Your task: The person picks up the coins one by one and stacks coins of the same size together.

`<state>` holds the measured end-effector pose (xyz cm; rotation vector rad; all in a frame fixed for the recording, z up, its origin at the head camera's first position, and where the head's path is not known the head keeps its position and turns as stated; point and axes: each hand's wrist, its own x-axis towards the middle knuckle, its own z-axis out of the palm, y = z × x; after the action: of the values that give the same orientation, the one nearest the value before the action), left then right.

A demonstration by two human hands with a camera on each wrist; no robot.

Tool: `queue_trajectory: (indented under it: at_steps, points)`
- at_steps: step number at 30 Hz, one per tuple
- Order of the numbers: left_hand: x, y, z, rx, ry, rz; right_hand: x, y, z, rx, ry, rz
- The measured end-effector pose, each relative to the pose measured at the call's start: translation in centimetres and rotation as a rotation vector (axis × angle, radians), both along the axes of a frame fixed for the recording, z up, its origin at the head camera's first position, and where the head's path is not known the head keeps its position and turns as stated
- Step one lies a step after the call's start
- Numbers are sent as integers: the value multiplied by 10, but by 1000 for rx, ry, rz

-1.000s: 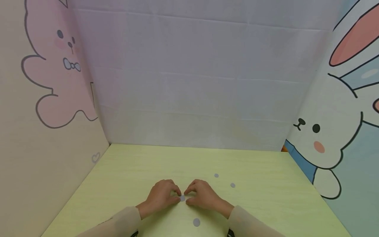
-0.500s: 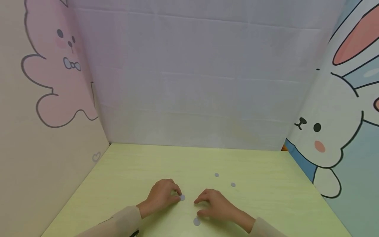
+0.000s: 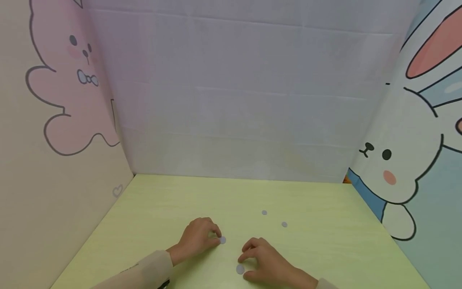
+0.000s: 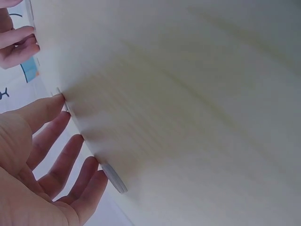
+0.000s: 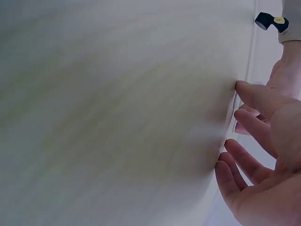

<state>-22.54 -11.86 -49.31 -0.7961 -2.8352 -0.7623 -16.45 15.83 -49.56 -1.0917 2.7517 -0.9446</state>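
My left hand (image 3: 198, 237) is low on the yellow-green table (image 3: 173, 200), thumb and index fingertips pinching the edge of a small flat grey disc (image 3: 223, 240). In the left wrist view, another grey disc (image 4: 114, 179) shows its edge beside the little finger. My right hand (image 3: 268, 263) is nearer the front, with its curved thumb and index finger loosely around a larger grey disc (image 3: 240, 269). Its fingertips are right at the rim, with a little slack. From the right wrist, the right hand's fingertips are seen low along the tabletop.
Two more grey discs, one farther back (image 3: 264, 212) and one to its right (image 3: 284, 224), lie on the table beyond my right hand. A white cloth wall (image 3: 238, 100) closes the back. Side panels carry a pink bear (image 3: 79, 120) and a white rabbit (image 3: 404, 168).
My right hand has moved away from the disc by the left hand, toward the front right, and now has thumb and index around the larger disc. The left hand stays put.
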Motion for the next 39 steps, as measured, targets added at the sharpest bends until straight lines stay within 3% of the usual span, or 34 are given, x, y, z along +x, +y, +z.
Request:
queue_trajectory:
  at_steps: [15, 24, 32, 39]
  points:
    - [-1, 0, 1, -17, -2, 7, 0, -5, 5, 35, 64, 11]
    - [-2, 1, -1, -22, -7, 3, -4, -6, 1, 54, 93, 21]
    - [0, 1, -6, -7, 7, 1, -7, -9, -4, 90, 176, 72]
    - [1, 2, -15, -5, 11, 17, -20, -10, -3, 38, 90, 39]
